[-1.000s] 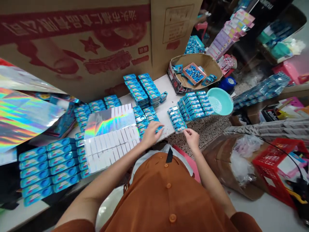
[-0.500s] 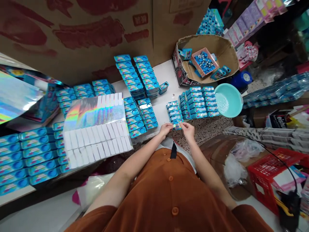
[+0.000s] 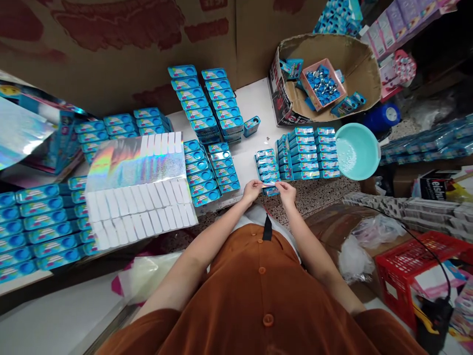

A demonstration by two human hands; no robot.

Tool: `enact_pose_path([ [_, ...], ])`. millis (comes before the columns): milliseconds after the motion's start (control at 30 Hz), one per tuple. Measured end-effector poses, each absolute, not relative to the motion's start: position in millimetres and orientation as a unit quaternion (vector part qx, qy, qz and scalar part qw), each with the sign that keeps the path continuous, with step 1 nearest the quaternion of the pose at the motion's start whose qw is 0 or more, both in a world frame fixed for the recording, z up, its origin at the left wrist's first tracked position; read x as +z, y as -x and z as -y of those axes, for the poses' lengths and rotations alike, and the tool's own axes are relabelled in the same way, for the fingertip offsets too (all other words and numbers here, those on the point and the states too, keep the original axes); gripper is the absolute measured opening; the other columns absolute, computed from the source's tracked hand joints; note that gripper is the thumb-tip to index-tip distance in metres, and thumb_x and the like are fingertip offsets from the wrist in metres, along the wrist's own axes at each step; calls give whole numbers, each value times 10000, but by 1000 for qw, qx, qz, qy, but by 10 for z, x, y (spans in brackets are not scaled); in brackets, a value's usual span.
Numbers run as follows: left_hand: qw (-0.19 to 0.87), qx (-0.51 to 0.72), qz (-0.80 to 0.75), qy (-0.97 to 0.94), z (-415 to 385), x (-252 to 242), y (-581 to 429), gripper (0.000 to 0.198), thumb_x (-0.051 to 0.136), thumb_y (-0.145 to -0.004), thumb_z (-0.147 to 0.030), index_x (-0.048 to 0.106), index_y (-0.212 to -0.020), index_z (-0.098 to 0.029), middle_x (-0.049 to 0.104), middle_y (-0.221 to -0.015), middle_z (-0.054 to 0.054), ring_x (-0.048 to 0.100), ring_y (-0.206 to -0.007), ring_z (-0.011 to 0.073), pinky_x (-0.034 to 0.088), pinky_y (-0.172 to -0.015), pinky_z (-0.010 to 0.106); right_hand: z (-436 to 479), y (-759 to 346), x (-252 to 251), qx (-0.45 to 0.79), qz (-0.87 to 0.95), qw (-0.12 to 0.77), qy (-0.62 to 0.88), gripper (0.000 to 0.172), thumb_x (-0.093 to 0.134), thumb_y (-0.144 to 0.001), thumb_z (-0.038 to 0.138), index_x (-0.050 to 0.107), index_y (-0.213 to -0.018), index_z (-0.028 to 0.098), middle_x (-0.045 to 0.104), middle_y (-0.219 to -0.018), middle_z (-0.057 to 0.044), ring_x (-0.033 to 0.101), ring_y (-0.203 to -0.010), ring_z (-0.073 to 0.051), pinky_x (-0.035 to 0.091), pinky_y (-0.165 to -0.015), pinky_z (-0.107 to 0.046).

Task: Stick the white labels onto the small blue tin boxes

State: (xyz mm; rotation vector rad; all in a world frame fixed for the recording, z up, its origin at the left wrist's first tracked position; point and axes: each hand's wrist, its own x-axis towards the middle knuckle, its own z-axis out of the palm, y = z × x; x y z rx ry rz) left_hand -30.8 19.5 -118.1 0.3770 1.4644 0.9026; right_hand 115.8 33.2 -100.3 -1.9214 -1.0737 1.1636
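Observation:
A thin, pale sticker strip (image 3: 270, 184) is stretched between my two hands. My left hand (image 3: 252, 192) pinches its left end, and my right hand (image 3: 287, 192) pinches the right end. Both sets of fingertips are closed. Directly under the strip, at the near end of a short row of small blue boxes (image 3: 266, 161), part of the front box shows. To the right of that row stand taller stacks of blue boxes (image 3: 305, 153). A shiny holographic sticker sheet (image 3: 135, 165) with many white strip-shaped areas lies on more boxes to the left.
Further stacks of blue boxes (image 3: 197, 106) stand on the white table (image 3: 254, 103). A cut-down carton (image 3: 354, 54) holds a pink tray (image 3: 308, 88) of small blue and silver pieces. A turquoise basin (image 3: 364, 153) sits at right; a red crate (image 3: 397, 276) is lower right.
The strip now looks pale, where its coloured face showed before, and the front box shows below it. Both hands still hold its ends. The camera view has shifted slightly.

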Motion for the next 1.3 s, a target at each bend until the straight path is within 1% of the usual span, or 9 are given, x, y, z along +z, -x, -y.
enact_pose_path([
  [167,622,401,-643,-196,-170,-1265,319,92,548,-749,-100,598,-783,-169,524,-666,-20,474,-619,108,396,-637,219,-341,-1161,-1148,434,418,297,741,401,642,-637,483,720,-806,127,713,-781,-73,593,-569,-158,499,-571,-287],
  [300,624,412,-629,-213,-163,-1282,320,116,538,-763,-95,581,-840,-171,486,-670,-35,461,-617,96,378,-629,204,-337,-1198,-1196,416,431,287,747,415,625,-650,492,725,-817,125,715,-817,-81,602,-596,-159,503,-591,-286],
  [533,630,422,-620,-204,-168,-1323,287,154,507,-774,-78,527,-892,-176,481,-672,-42,463,-618,87,377,-633,201,-364,-1215,-1200,402,446,278,750,398,612,-659,479,735,-807,130,715,-841,-87,617,-632,-167,509,-608,-288],
  [667,633,422,-619,-196,-148,-1388,281,164,532,-765,-96,517,-902,-185,479,-659,-48,463,-608,89,373,-622,200,-365,-1211,-1192,392,455,267,754,389,605,-668,468,736,-805,127,712,-843,-90,622,-649,-170,510,-612,-283],
  [833,633,421,-625,-179,-141,-1452,254,195,561,-746,-100,502,-907,-192,490,-658,-55,466,-596,87,370,-616,199,-383,-1196,-1153,369,474,245,761,322,602,-687,423,734,-787,148,710,-837,-79,620,-656,-172,502,-622,-280],
  [1000,635,417,-632,-150,-184,-1485,157,186,547,-756,-92,464,-889,-193,535,-663,-47,516,-631,94,394,-639,201,-417,-1158,-1125,326,505,219,769,221,626,-677,350,714,-723,153,685,-790,-72,604,-677,-179,474,-722,-301],
  [1167,624,405,-656,-127,-231,-1525,43,177,551,-762,-101,456,-875,-197,501,-649,-60,510,-605,91,403,-618,197,-414,-1114,-1097,283,533,198,772,123,635,-676,299,648,-706,180,637,-784,-54,563,-723,-177,421,-784,-294],
  [1233,614,401,-668,-122,-225,-1542,9,166,552,-770,-122,458,-885,-197,506,-673,-55,522,-624,94,411,-633,204,-413,-1110,-1085,270,533,197,777,160,642,-672,298,608,-778,183,609,-759,-26,542,-707,-166,407,-759,-279],
  [1300,603,401,-679,-122,-203,-1556,-22,163,563,-779,-159,460,-899,-199,530,-719,-41,546,-681,105,419,-672,218,-414,-1111,-1080,258,528,199,784,263,653,-663,308,554,-874,186,576,-736,9,517,-672,-151,393,-720,-261],
])
